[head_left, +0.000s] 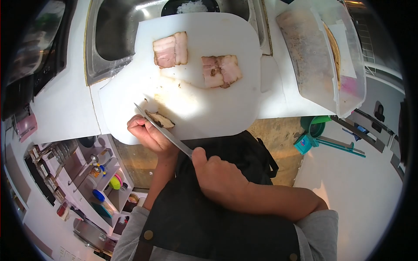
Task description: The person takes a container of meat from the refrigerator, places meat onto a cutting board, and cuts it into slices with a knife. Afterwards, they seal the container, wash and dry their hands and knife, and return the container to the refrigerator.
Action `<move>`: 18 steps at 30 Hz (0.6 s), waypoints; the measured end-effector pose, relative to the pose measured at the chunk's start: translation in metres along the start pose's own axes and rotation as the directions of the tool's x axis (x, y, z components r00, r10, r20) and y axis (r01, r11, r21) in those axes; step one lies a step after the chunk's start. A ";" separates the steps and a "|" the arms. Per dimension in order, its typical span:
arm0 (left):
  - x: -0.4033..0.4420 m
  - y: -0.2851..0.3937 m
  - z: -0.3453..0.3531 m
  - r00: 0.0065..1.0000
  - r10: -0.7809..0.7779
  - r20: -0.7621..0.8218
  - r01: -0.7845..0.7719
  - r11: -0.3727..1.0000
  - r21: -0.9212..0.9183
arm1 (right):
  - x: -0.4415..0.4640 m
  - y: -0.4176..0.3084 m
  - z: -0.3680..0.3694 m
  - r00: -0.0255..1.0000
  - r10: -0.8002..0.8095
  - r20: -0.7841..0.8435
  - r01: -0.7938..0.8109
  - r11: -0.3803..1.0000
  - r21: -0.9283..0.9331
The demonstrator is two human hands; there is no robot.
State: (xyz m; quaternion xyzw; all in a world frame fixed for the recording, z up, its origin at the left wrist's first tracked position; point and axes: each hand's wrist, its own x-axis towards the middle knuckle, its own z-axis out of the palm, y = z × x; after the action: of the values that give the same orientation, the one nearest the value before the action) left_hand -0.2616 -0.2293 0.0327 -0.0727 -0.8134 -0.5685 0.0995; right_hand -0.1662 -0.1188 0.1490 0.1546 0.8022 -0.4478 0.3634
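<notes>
My right hand (220, 176) is wrapped round the handle of a knife (167, 134), whose blade points up and left across the front of the white cutting board (226, 111). Beside the blade, my left hand (148, 135) has its fingers closed at the near edge of a small dark-edged piece of meat (160, 119); the fingertips are partly hidden by the blade. Farther back on the board lie two groups of pale pink meat slices, one at the upper left (170, 50) and one at the right (220, 71). Small crumbs are scattered near them.
Behind the board is a metal sink (115, 32) with a black bowl (170, 8) of white bits. A clear plastic bin (313, 65) stands on the counter at right. Shelves (111, 187) with utensils are below left; a teal dustpan (305, 143) is below right.
</notes>
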 end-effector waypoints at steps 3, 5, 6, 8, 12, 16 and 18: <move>0.002 0.001 0.000 1.000 -0.011 -0.022 0.012 0.999 0.035 | 0.007 -0.002 0.000 1.000 -0.023 -0.008 0.023 0.999 -0.031; 0.002 0.003 0.001 1.000 -0.004 -0.031 0.006 0.997 0.075 | 0.007 -0.002 0.000 0.998 -0.029 -0.047 0.026 0.997 -0.071; 0.001 0.005 0.002 1.000 0.020 -0.022 -0.018 0.995 0.099 | 0.003 -0.002 -0.004 0.998 -0.028 -0.051 0.024 0.997 -0.070; -0.002 0.006 0.004 0.999 0.038 -0.011 -0.036 0.992 0.119 | -0.011 -0.001 -0.014 0.997 0.078 0.021 -0.077 0.995 -0.070; -0.003 0.003 0.005 0.994 0.113 0.013 -0.114 0.986 0.122 | -0.019 0.009 -0.013 0.995 0.073 0.062 -0.068 0.994 -0.084; -0.003 0.003 0.006 0.992 0.126 -0.006 -0.123 0.977 0.176 | -0.012 0.014 -0.012 1.000 0.021 0.017 -0.019 0.995 -0.093; -0.004 -0.001 0.005 0.994 0.109 -0.013 -0.105 0.980 0.170 | -0.007 0.014 -0.014 1.000 -0.002 0.008 0.003 0.996 -0.084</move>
State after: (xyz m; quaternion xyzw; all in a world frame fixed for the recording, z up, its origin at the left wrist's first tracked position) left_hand -0.2584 -0.2245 0.0294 -0.1014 -0.8526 -0.4918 0.1449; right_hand -0.1592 -0.0991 0.1502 0.1366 0.8192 -0.4145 0.3721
